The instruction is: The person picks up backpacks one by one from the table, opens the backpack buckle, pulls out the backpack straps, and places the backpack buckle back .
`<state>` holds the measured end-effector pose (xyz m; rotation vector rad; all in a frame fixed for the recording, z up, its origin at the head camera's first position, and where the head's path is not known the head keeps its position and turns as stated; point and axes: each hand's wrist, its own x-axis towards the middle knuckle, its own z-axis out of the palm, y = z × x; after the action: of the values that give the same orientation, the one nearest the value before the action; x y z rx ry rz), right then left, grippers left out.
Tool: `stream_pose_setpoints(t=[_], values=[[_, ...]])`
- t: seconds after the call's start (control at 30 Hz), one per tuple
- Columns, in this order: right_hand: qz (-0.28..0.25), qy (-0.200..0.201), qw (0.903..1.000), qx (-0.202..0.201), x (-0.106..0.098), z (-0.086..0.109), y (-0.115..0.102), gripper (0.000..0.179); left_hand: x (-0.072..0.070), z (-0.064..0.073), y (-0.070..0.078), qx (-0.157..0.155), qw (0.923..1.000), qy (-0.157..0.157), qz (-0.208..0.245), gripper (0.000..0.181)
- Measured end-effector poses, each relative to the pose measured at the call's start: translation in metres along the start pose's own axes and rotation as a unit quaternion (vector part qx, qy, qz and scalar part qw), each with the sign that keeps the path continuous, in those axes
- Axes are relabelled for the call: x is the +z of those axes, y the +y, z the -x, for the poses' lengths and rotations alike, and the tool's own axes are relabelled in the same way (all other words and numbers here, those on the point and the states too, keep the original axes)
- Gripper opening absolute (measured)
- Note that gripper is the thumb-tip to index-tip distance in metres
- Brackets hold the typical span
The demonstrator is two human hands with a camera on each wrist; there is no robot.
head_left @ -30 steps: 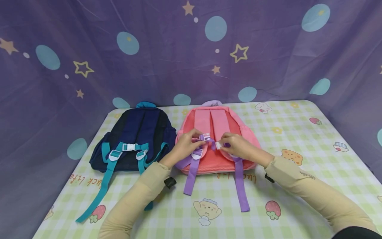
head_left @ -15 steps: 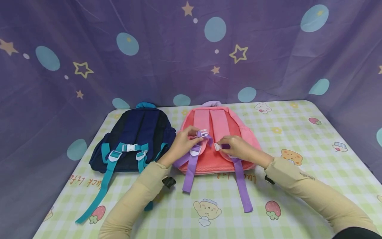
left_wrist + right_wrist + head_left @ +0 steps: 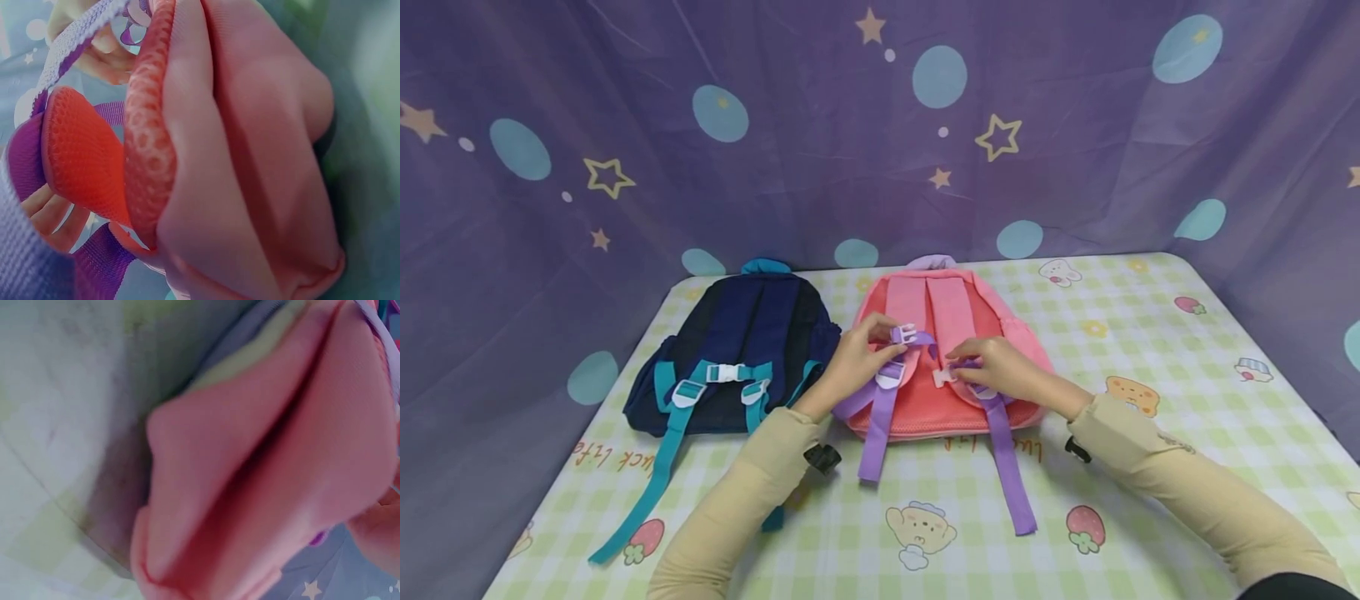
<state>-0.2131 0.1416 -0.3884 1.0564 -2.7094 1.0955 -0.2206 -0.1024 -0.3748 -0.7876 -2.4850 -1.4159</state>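
One broad desk [image 3: 1195, 350] under a pale-green-and-white checked cloth carries both bags. The navy-and-black fabric backpack [image 3: 741, 333] lies on the left; just right of it, between my arms, is the coral-pink fabric backpack [image 3: 953, 321], its shoulder straps facing up. My left hand [image 3: 852, 362] and my right hand [image 3: 998, 367] are both over that pink bag. A long purple webbing tail [image 3: 1011, 475] trails from its right side onto the cloth. My left fingers are curled in, pinching a white plastic pronged buckle half [image 3: 906, 334]. My right fingers pinch the back end of the other white buckle half [image 3: 943, 377], though I cannot tell whether they press plastic or webbing. The two halves are apart.
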Motion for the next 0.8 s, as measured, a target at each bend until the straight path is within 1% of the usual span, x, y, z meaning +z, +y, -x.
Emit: stream_pose_setpoints(t=[0.17,0.23,0.4,0.57,0.8], values=[[-0.019,0.016,0.9996,0.015,-0.009,-0.001,-0.001,0.022,-0.001,0.000,0.000,0.005,0.9999,-0.011,0.004,0.026],[-0.023,0.024,0.9993,0.016,-0.012,-0.003,-0.003,0.023,-0.001,0.001,0.000,0.001,0.9999,-0.015,0.003,0.026],[-0.028,0.038,0.9987,0.021,-0.016,-0.005,-0.006,0.024,-0.002,0.001,0.000,0.007,0.9997,-0.024,0.003,0.024],[-0.034,0.033,0.9983,0.034,-0.017,-0.009,-0.009,0.026,-0.002,0.001,-0.001,0.011,0.9995,-0.029,-0.004,0.024],[-0.038,0.010,0.9984,0.040,-0.016,-0.014,-0.012,0.029,-0.001,0.001,-0.005,0.024,0.9988,-0.041,-0.013,0.023]])
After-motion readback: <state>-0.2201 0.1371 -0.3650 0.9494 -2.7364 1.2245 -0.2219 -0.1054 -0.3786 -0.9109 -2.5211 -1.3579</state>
